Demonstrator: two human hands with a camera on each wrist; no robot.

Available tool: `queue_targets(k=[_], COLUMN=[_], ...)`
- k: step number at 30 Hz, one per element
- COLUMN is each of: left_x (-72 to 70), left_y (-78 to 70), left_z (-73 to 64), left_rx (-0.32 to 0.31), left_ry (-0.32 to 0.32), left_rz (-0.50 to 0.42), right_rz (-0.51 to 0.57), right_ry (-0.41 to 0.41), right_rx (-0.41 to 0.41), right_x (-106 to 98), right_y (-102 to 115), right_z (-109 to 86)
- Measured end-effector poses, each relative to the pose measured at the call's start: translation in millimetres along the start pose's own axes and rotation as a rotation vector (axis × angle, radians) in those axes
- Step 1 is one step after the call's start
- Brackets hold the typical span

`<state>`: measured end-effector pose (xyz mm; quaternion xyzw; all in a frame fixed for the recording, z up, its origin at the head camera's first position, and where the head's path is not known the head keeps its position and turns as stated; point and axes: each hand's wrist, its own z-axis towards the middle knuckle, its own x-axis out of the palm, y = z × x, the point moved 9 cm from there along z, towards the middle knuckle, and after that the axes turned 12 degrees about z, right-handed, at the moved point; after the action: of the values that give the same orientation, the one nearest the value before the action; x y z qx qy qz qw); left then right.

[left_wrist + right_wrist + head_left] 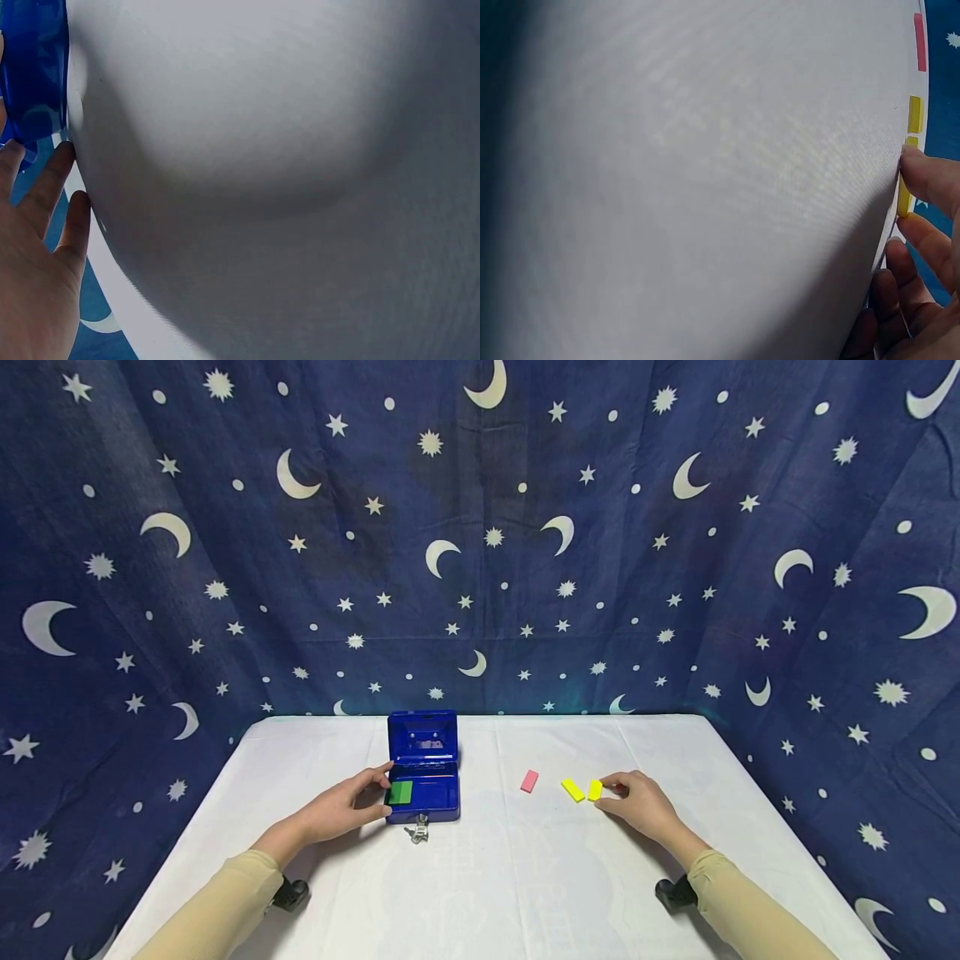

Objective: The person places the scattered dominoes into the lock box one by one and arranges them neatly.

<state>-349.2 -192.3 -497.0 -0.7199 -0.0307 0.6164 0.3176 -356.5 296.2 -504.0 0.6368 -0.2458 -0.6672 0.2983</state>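
A blue cash box stands with its lid raised, and green blocks lie at the left inside it. My left hand touches the box's left side, thumb near the front corner and fingers farther back. In the left wrist view its visible fingers are spread and fairly straight beside the box. My right hand pinches a yellow block between thumb and finger, at the tabletop. Just left of that one lies another yellow block. Farther left is a pink block.
Keys hang from the lock at the box's front. A white cloth covers the table. Behind it and along both sides hangs a dark blue curtain with moons and stars.
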Motion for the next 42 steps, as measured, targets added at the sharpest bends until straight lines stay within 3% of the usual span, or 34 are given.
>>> queue_targets(k=[16, 23, 42], left_x=[-0.6, -1.4, 1.4], left_y=[0.9, 1.1, 3.8], left_z=[0.3, 0.6, 1.7], left_rx=[-0.002, 0.000, -0.003], left_ry=[0.000, -0.001, 0.008], left_rz=[-0.001, 0.013, -0.002], right_rz=[-0.028, -0.011, 0.035], right_ry=[-0.010, -0.016, -0.010], right_rx=[0.041, 0.019, -0.101], right_x=[-9.7, -18.6, -10.2], right_y=[-1.1, 6.1, 52.8], right_z=[3.6, 7.9, 17.6])
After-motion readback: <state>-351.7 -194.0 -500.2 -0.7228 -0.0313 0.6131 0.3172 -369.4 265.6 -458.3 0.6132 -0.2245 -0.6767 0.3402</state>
